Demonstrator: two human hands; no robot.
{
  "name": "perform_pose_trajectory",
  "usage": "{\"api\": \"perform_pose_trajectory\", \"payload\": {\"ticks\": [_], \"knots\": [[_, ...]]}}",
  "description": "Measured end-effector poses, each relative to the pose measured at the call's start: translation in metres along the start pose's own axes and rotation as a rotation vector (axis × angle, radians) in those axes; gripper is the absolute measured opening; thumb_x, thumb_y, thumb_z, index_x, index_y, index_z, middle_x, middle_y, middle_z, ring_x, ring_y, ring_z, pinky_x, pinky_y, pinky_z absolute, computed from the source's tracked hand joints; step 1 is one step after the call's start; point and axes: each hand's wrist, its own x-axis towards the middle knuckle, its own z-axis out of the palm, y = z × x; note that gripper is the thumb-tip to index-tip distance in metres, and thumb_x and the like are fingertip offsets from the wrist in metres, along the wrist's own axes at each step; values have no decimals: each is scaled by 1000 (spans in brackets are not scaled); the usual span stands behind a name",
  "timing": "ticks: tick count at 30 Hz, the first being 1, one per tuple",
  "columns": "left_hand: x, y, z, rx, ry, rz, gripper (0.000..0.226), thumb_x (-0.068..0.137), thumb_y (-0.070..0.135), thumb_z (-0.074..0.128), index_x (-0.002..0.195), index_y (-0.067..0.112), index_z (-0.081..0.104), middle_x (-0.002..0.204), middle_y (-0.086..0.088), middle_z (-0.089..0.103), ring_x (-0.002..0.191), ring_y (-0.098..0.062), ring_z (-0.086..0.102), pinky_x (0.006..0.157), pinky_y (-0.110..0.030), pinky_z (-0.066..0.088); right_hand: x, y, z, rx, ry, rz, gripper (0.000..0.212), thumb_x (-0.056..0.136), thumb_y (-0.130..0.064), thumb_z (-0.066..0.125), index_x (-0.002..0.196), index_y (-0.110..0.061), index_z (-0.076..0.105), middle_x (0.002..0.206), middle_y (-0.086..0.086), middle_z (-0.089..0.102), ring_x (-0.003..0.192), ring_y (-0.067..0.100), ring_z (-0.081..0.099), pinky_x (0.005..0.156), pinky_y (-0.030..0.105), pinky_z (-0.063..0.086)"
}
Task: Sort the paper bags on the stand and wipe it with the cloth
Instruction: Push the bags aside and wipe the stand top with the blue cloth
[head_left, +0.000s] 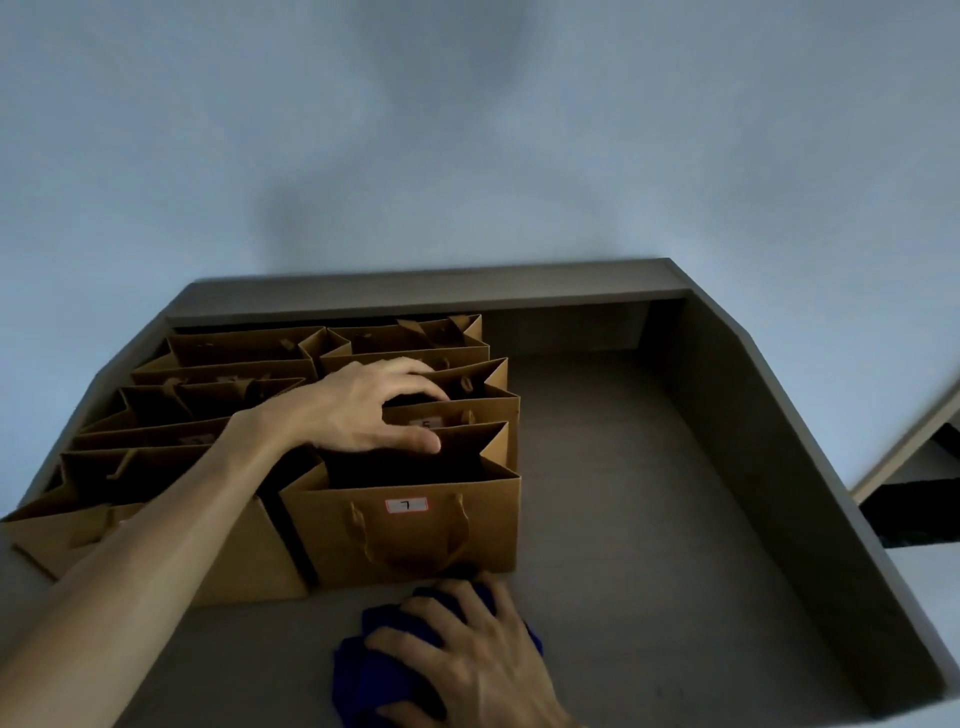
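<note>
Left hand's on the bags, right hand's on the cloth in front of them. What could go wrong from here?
The left hand grips the top edge of a bag behind bag 7; a hard pull could crumple the paper or upset the tightly packed rows. The right hand presses the blue cloth right at bag 7's base, so a forward wipe may snag its hanging handle or shove it.

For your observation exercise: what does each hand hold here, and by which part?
The left hand grips the top edge of a paper bag behind the bag labelled 7. The right hand presses on the blue cloth, fingers spread over its top.
</note>
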Motion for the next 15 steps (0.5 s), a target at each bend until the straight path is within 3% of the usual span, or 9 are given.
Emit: {"api": "perform_pose_trajectory", "payload": {"ticks": [3, 5, 6, 8, 10, 15], "knots": [[-1, 3, 3, 57, 57, 27, 53, 85, 61, 49, 132, 37, 48, 157, 8, 19, 141, -16, 20, 113, -42, 19, -2, -2, -2, -79, -57, 50, 52, 91, -72, 33, 139, -52, 31, 136, -16, 47, 126, 13, 53, 98, 49, 48], [5, 2, 6, 77, 110, 69, 34, 93, 43, 51, 124, 30, 58, 153, 5, 30, 141, -14, 25, 112, -37, 25, -4, -3, -1, -44, -42, 70, 51, 92, -70, 35, 140, -52, 30, 135, -15, 46, 125, 14, 53, 98, 49, 48], [8, 2, 7, 77, 123, 86, 29, 94, 38, 51, 119, 28, 62, 150, 4, 36, 140, -13, 28, 110, -36, 28, -3, -3, -2, -21, -41, 53, 51, 93, -66, 40, 141, -51, 29, 138, -11, 44, 129, 18, 50, 102, 53, 44], [16, 5, 7, 66, 158, 116, 25, 96, 33, 51, 113, 24, 66, 142, 5, 47, 133, -12, 39, 108, -36, 37, 2, -1, -8, 34, -77, 19, 58, 94, -50, 55, 143, -47, 24, 148, -1, 33, 141, 30, 33, 110, 64, 20], [27, 14, 8, 59, 201, 146, 25, 96, 31, 51, 113, 22, 68, 136, 7, 53, 125, -9, 47, 103, -35, 41, 2, -1, -17, 99, -172, 33, 68, 94, -34, 62, 145, -46, 19, 155, 2, 19, 147, 33, 13, 113, 62, 0], [65, 59, 9, 54, 262, 254, 25, 96, 31, 52, 111, 20, 69, 128, 9, 58, 113, -5, 54, 93, -28, 48, 11, -9, -30, 71, -298, 100, 65, 98, -30, 56, 147, -46, 17, 158, -3, 13, 147, 27, 6, 116, 55, -6]]}}
